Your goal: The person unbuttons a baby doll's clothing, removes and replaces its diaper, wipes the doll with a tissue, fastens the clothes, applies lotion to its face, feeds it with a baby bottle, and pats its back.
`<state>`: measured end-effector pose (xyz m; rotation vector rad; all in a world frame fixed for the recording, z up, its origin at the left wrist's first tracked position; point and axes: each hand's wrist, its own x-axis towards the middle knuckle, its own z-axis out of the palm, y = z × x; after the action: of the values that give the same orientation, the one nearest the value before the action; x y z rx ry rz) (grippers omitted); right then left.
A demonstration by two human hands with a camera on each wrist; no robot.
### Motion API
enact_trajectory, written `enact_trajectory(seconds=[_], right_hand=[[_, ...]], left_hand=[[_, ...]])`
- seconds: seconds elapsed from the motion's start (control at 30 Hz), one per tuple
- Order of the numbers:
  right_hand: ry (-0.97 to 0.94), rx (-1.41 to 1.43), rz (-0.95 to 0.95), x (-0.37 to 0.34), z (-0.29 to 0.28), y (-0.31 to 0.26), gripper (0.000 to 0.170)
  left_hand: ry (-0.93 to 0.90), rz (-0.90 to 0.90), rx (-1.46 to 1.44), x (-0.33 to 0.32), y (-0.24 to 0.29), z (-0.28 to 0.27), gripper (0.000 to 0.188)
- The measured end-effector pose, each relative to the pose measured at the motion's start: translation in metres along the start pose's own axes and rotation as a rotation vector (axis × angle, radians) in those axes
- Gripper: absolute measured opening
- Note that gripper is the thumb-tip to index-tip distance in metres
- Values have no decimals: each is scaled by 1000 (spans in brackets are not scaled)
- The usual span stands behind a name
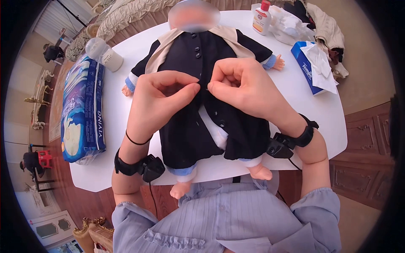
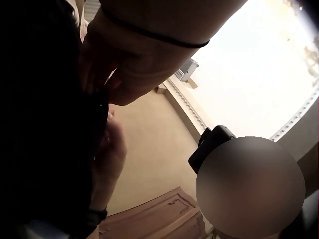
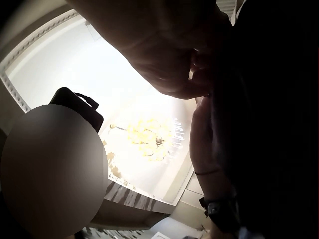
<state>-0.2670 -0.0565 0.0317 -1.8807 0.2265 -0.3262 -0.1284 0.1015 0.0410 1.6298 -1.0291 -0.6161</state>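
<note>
A baby doll (image 1: 258, 172) lies on its back, dressed in a black buttoned garment (image 1: 181, 130) with a wide beige collar (image 1: 158, 55). Over its chest, my left hand (image 1: 158, 97) pinches one front edge of the garment between thumb and index finger. Close beside it, my right hand (image 1: 249, 84) pinches the facing edge, the two sets of fingertips nearly meeting. Above them the front is closed by dark buttons (image 1: 198, 52). Below, it gapes over a white layer (image 1: 213, 126), with loose buttons (image 1: 222, 123) along the right edge. Both wrist views are dark around the fingertips.
The white table (image 1: 122, 147) carries a blue diaper pack (image 1: 82, 109) and a lidded bottle (image 1: 104, 55) on the left. A tissue box (image 1: 307, 69), a red-capped bottle (image 1: 261, 19) and a clear plastic bag (image 1: 291, 27) stand on the right. A knit cloth (image 1: 327, 27) lies beyond.
</note>
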Motion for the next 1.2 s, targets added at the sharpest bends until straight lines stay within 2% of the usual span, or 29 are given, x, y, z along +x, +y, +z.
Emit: enact_trajectory(seconds=[0.27,0.63,0.7,0.83,1.07,1.13,1.2], right_hand=[[9,-37,30,-1,2,-1,14],[-20,154,47,5,0,12,14],[-28,159,47,5,-1,11,13],[-44,185,42,3,-1,7,13],[-71,177,-1,4,2,14,14],[83,54,-106,2,9,14,15],[108,25,-103,-2,12,4,15]], left_hand=[[-10,40,-8,0,-1,-2,15],[14,86,69,-1,-2,4,12],[-58,4,-233,3,-8,3,12],[-116,13,-225,6,-13,1,14],[-36,111,20,3,-9,8,14],[-23,139,58,2,-11,11,15],[85,345,266,1,-12,14,17]])
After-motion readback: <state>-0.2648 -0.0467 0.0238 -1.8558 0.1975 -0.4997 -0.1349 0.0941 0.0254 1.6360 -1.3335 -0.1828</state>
